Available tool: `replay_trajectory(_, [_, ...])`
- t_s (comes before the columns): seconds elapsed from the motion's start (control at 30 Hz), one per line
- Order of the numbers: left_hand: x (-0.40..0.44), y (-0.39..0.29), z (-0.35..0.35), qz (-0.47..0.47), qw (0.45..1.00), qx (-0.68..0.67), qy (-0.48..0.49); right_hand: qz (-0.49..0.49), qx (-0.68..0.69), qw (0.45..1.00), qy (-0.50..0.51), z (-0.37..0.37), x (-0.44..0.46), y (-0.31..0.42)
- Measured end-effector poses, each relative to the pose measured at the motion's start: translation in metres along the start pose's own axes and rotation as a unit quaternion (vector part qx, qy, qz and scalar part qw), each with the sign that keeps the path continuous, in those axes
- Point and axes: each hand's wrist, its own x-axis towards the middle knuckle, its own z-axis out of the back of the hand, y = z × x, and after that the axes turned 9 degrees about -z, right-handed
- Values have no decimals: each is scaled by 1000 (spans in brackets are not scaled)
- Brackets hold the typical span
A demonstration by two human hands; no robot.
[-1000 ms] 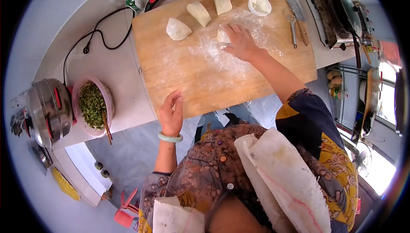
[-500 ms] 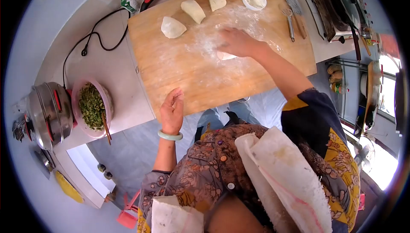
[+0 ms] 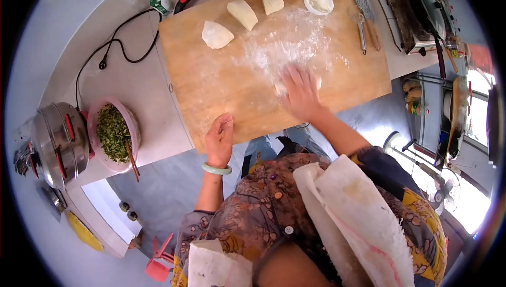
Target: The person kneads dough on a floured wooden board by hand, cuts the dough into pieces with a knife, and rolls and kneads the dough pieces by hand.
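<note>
My right hand (image 3: 301,91) lies flat with its fingers stretched out, palm down over a piece of white dough (image 3: 280,89). The dough shows on both sides of the hand; its middle is hidden beneath. Loose white flour (image 3: 311,39) is scattered over the wooden board (image 3: 211,92) just beyond. My left hand (image 3: 219,138) hovers by the board's near left edge, fingers loosely curved, with nothing visible in it. Along the far side sit three more pieces of dough: one on the left (image 3: 217,35), one in the middle (image 3: 242,13) and one on the right (image 3: 272,1).
A small white bowl (image 3: 319,2), a whisk (image 3: 360,33) and a wooden-handled tool (image 3: 372,34) are at the far right. Beyond stands a stove (image 3: 400,13) with a pan. On the left are a bowl of chopped greens (image 3: 113,131) with chopsticks, a steel pot (image 3: 58,142) and a black cord (image 3: 117,40).
My right hand has come nearer to me and slightly right, with the dough piece under it. My left hand has shifted slightly right.
</note>
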Motion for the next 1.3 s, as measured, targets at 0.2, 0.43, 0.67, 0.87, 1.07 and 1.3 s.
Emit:
replay_trajectory(0.2, [6,10,11,-54,997,-14,-51,-107,-23,994,12,-11,137,-11])
replay_trajectory(0.43, [8,3,13,-42,998,-1,-39,-29,34,994,96,7,19,-5])
replay_trajectory(0.67, [6,18,17,-15,999,-26,-42,-40,-1,997,60,-11,19,14])
replay_trajectory(0.87, [9,14,15,-24,998,-30,-49,-109,-39,993,30,-9,141,1])
replay_trajectory(1.07, [13,3,-4,-31,999,-21,-14,-37,42,993,104,-7,1,18])
replay_trajectory(1.3, [20,-8,-17,-26,999,-16,16,-25,19,999,42,-19,40,20])
